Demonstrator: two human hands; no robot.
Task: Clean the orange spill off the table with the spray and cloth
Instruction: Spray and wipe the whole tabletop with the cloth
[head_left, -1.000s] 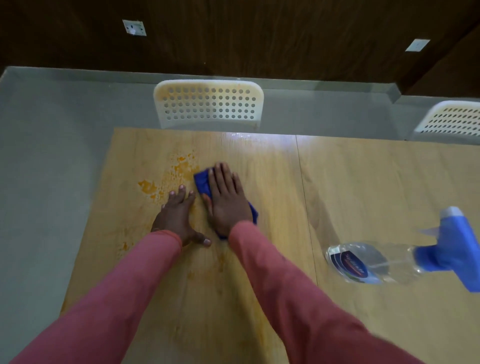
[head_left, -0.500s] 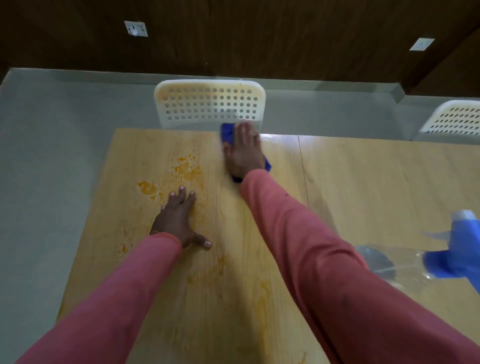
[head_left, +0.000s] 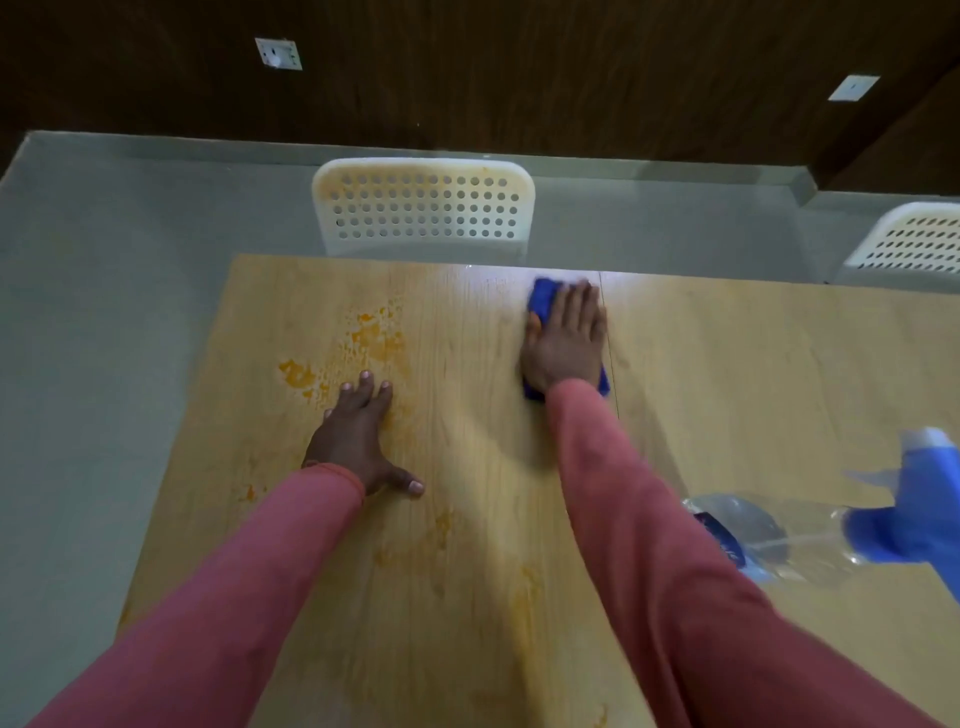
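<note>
From the head view, our right hand (head_left: 563, 340) lies flat on the blue cloth (head_left: 541, 301) at the table's (head_left: 727, 364) far edge, fingers straight and close together, pressing it down. The thickest orange spill (head_left: 371, 340) lies to the left of that hand and slightly nearer, so we judge the next wipe must travel leftward. Our left hand (head_left: 358, 436) rests on the wood just near of the spill, fingers slightly spread, thumb out; it is closer but bare. The spray bottle (head_left: 810, 535) lies on its side at right, long axis left-right; its label is unreadable.
</note>
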